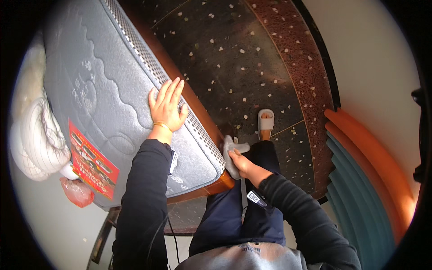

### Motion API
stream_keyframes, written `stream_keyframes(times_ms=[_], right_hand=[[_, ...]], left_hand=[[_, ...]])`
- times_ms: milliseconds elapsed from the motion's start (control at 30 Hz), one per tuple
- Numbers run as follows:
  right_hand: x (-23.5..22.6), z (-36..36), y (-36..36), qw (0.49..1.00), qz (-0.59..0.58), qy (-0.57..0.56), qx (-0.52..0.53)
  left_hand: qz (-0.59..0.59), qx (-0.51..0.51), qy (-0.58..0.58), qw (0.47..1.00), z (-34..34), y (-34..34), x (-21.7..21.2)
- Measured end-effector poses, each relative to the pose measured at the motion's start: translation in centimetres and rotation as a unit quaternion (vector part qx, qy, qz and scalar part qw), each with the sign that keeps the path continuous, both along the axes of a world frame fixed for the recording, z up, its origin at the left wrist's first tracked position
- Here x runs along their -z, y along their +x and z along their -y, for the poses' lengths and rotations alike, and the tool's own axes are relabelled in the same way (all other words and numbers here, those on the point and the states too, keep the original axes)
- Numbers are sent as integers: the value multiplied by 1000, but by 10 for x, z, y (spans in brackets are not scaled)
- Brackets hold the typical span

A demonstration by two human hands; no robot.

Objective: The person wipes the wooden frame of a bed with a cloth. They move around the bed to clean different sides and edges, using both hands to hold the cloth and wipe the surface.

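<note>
My left hand [167, 108] lies flat with its fingers stretched out on the edge of a grey quilted mattress [119, 58]. Nothing is in that hand. Close to the mattress corner, my right hand [241, 164] is closed around a light grey cloth [231, 146], part of which sticks out past the fingers. Cloth and wooden bed frame [220, 183] meet at that corner, though whether they press together I cannot tell. Along the mattress side runs a dotted mesh band [148, 58].
A red printed sheet [92, 164] lies on the mattress, beside a rolled white quilt [42, 139] and a pinkish plastic bag [77, 192]. Stacked orange and teal curved pieces [364, 180] stand at the right by the wall. My slippered foot [266, 123] is on the dark speckled floor [225, 67].
</note>
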State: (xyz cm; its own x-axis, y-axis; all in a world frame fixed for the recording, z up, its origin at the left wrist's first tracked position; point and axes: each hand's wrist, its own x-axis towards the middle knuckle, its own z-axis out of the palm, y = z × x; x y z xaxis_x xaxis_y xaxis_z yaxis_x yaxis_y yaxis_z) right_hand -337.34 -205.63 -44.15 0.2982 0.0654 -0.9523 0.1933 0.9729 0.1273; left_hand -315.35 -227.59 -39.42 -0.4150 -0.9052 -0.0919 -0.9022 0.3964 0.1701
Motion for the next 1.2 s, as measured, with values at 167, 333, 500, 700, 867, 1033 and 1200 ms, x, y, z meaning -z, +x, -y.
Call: stream_keyframes(times_ms=[167, 333, 500, 700, 867, 1033, 1200], right_hand=[[47, 25, 15, 989, 44, 33, -139], [51, 45, 20, 975, 44, 67, -207], [48, 61, 29, 989, 57, 101, -93], [75, 81, 34, 979, 88, 44, -177], [97, 137, 65, 967, 107, -42, -226], [100, 281, 128, 954, 10, -143, -262], [92, 490, 209, 937, 36, -298, -179]], left_hand=[[-5, -1, 0, 1000, 0, 6, 8], [-10, 6, -3, 1000, -1, 10, 12], [-16, -3, -5, 1000, 3, 6, 7], [-36, 1, 20, 999, -1, 16, 15], [-54, 4, 59, 997, -5, 16, 11], [-228, -13, -95, 969, 111, 58, -26], [37, -305, -108, 945, 303, 171, 17]])
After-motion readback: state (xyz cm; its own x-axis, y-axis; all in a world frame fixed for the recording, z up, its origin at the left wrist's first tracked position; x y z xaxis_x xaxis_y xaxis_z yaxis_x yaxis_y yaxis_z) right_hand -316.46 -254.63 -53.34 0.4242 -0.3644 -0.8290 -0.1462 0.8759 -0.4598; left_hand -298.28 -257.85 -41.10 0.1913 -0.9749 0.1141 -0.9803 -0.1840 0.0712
